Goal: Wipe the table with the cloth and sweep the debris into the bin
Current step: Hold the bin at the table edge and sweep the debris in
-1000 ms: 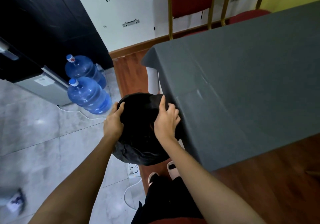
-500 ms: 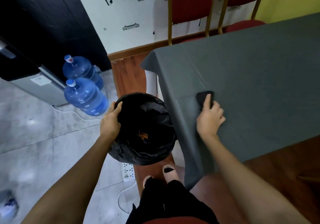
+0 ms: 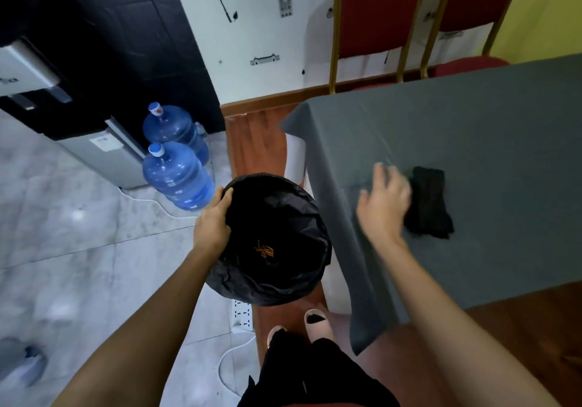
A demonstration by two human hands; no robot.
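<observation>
**Q:** Starting nearest the viewer and taking the bin (image 3: 267, 242) as landmark, what has changed?

**A:** Nearest, the left hand (image 3: 211, 224) still grips the bin's rim on the side away from the table (image 3: 472, 142), fingers curled over the black liner. The right hand (image 3: 382, 205), which half a second ago pressed the cloth (image 3: 428, 206) close to the table edge, is now open and motion-blurred, fingers spread; it overlaps the cloth's bin-side edge, and contact cannot be told.

**Q:** Where is the cloth now?

**A:** Lying crumpled on the grey tabletop, farther from the bin than before, no longer under the palm.

**Q:** What follows for the task?

**A:** Orange debris (image 3: 264, 250) lies inside the bin, and no debris shows on the visible tabletop, so the sweep appears largely done; judged from this, the cloth has been let go or is about to be taken up again.

**Q:** Beyond the bin?

**A:** Two blue water bottles (image 3: 176, 173), then red chairs (image 3: 378, 12) behind the table.
</observation>
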